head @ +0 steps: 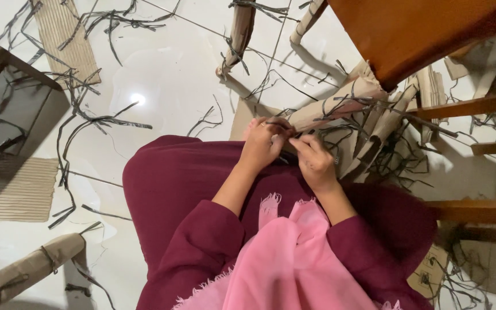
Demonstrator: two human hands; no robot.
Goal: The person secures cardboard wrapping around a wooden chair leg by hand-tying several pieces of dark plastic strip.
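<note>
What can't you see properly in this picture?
- What the left hand and right hand pinch: hidden by the fingers, too small.
- The wooden chair: cut off by the top and right edges.
- The paper roll at lower left: its end runs off the frame.
- The legs: covered by dark red cloth.

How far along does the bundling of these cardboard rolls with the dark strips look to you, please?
Done: one tied roll lies at lower left, another at the top. In hand: the left hand and right hand pinch a dark strip beside the roll pile. Left: flat cardboard and loose strips.
</note>
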